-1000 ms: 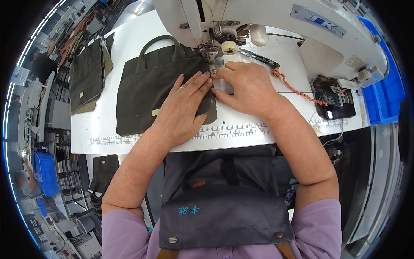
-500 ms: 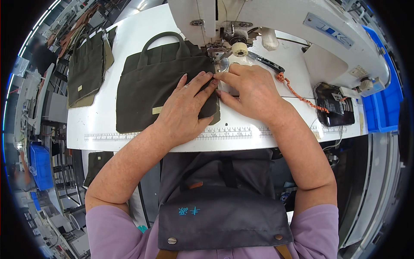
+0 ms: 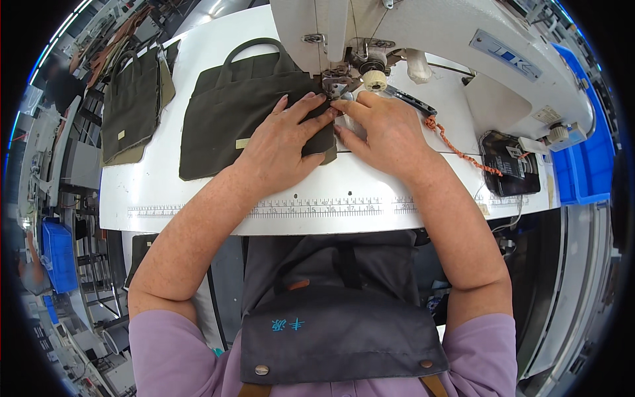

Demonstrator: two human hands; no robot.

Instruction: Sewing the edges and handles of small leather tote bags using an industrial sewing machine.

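A dark olive fabric handbag point(image 3: 218, 119) with a loop handle and a small pale label lies flat on the white table. Its right edge runs up to the presser foot of a white sewing machine point(image 3: 334, 86). My left hand point(image 3: 281, 139) rests flat on the bag with fingers spread, pressing it down close to the needle area. Beside that edge is my right hand point(image 3: 387, 135), its index fingertip against the fabric near my left fingertips. The right thumb stays apart from the index finger, and the other fingers curl partly out of sight. The needle tip is hidden.
Similar olive bag pieces point(image 3: 129, 109) are stacked at the far left. Thread snips point(image 3: 410, 99) with an orange cord lie right of the foot. A dark phone-like slab point(image 3: 509, 162) and blue bin point(image 3: 582, 165) stand at right. A printed ruler point(image 3: 311, 208) follows the front edge.
The handbag has slid away from me along the machine foot, its lower edge now farther from the ruler. Both hands have moved forward with it, keeping nearly the same pose.
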